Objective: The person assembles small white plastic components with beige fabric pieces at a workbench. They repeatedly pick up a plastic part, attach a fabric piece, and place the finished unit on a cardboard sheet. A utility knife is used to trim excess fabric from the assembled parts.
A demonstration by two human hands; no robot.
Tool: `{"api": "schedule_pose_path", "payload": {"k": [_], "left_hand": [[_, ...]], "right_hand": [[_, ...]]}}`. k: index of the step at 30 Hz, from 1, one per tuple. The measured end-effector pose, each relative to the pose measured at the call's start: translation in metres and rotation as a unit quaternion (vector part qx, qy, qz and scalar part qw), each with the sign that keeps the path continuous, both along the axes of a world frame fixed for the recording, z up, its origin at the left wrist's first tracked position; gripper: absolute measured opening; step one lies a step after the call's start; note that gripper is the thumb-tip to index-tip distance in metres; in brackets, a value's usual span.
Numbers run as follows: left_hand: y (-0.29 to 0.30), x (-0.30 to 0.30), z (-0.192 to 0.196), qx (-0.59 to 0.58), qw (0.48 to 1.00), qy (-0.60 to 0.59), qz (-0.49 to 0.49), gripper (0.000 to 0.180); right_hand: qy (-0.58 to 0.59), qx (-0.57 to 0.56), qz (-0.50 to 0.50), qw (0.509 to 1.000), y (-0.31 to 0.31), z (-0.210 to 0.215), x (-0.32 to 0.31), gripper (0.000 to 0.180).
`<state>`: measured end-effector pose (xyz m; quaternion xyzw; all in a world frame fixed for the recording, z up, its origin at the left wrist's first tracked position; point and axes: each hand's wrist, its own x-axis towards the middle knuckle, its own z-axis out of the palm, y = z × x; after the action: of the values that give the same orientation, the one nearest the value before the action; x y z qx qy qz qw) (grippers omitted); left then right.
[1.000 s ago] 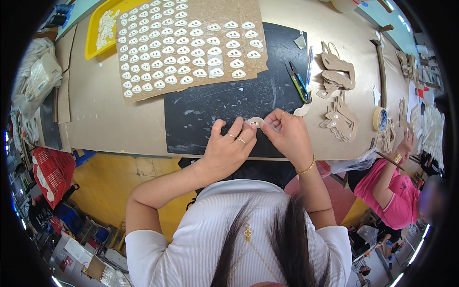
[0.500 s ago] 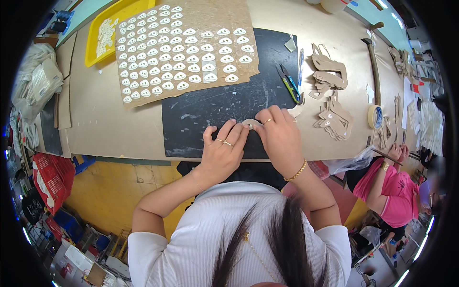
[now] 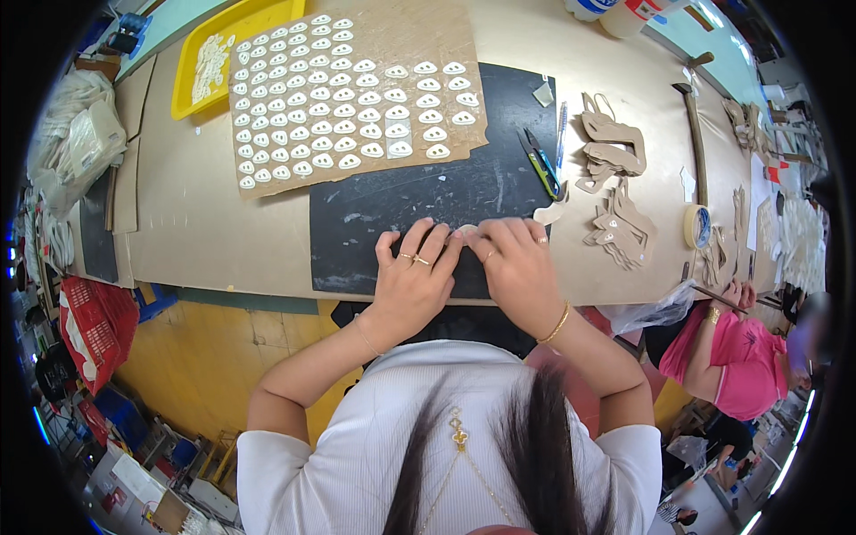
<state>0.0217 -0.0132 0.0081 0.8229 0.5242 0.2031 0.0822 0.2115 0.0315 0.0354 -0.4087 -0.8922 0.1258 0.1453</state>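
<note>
My left hand [image 3: 414, 275] and my right hand [image 3: 511, 264] meet at the near edge of a black mat [image 3: 401, 201] on the workbench. Between their fingertips they pinch a small white oval piece [image 3: 467, 232]; most of it is hidden by the fingers. Beyond the mat lies a brown cardboard sheet [image 3: 419, 36] covered with rows of several similar white pieces [image 3: 339, 116].
A yellow tray [image 3: 236, 27] with white pieces sits far left. Snips with green handles [image 3: 540, 165] and a pen [image 3: 561, 125] lie on the mat's right edge. Cardboard cut-outs [image 3: 615, 152], a tape roll [image 3: 695, 226] and a hammer [image 3: 692, 125] lie right. Another person in pink [image 3: 722, 357] works at right.
Both hands stay together on the small white piece and have shifted slightly toward the mat's near edge; the view has tilted a little.
</note>
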Motion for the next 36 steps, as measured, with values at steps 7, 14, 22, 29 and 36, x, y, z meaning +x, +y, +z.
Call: {"api": "schedule_pose_path", "payload": {"k": [7, 14, 22, 29, 36], "left_hand": [[0.014, 0.003, 0.005, 0.014, 0.999, 0.031, -0.024, 0.028], [0.009, -0.012, -0.01, -0.034, 0.992, -0.123, -0.012, 0.038], [0.006, -0.002, -0.002, -0.021, 0.997, -0.079, -0.001, 0.047], [0.012, 0.007, -0.003, 0.019, 0.999, -0.031, -0.004, 0.041], [0.015, 0.004, -0.003, 0.038, 0.997, -0.041, -0.059, 0.032]], "right_hand": [[-0.007, 0.0, 0.003, 1.0, 0.0, 0.0, 0.0, 0.027], [-0.048, 0.064, 0.0, 0.997, 0.002, 0.005, -0.017, 0.019], [0.212, -0.047, -0.206, 0.954, 0.034, 0.036, 0.033, 0.012], [0.078, -0.216, -0.332, 0.915, -0.005, 0.021, 0.051, 0.03], [0.157, -0.237, -0.31, 0.907, -0.013, 0.002, 0.037, 0.022]]}}
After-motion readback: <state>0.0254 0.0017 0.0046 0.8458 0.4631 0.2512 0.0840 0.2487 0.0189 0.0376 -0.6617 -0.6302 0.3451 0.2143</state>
